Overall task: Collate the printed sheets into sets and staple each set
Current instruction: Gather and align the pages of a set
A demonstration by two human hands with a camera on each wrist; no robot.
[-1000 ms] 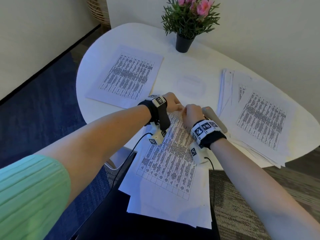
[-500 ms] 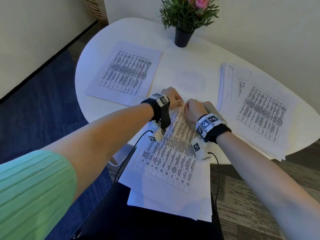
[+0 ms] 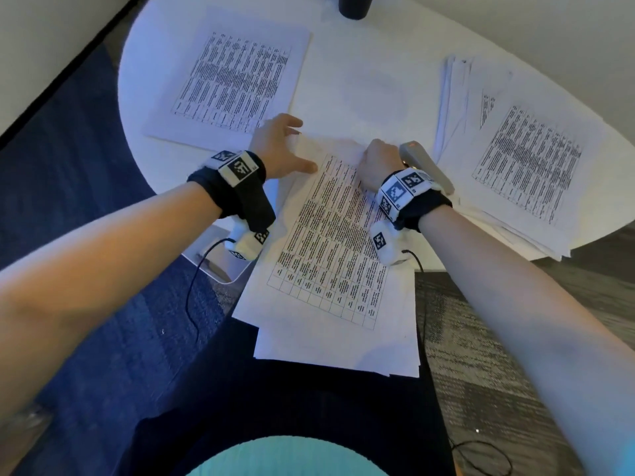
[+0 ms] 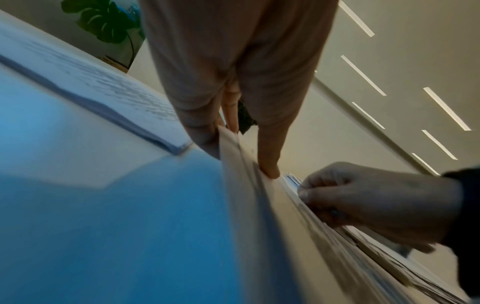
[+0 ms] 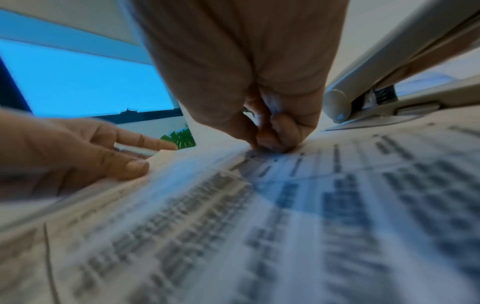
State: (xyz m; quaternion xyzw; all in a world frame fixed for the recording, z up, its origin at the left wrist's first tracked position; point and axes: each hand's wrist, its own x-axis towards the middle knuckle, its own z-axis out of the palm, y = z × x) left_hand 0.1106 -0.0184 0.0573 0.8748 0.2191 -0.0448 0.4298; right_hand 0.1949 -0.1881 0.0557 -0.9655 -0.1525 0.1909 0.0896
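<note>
Seen from the head camera, a person's left hand [image 3: 278, 146] rests, fingers spread, on the far left corner of a loose set of printed sheets [image 3: 330, 242] overhanging the near edge of a white tabletop [image 3: 371, 80], while the right hand [image 3: 376, 166] is curled at the set's far edge beside a grey stapler [image 3: 426, 166]; more sheets lie in piles at far left [image 3: 226, 80] and right [image 3: 525, 159]. From the left wrist, thumb and fingers [image 4: 269, 148] grip the corner between them. From the right wrist, bunched fingertips [image 5: 272, 135] pinch the top sheet. The fanned lower pages could be stapled crooked, or slide off the overhanging edge, should either grip slacken.
</note>
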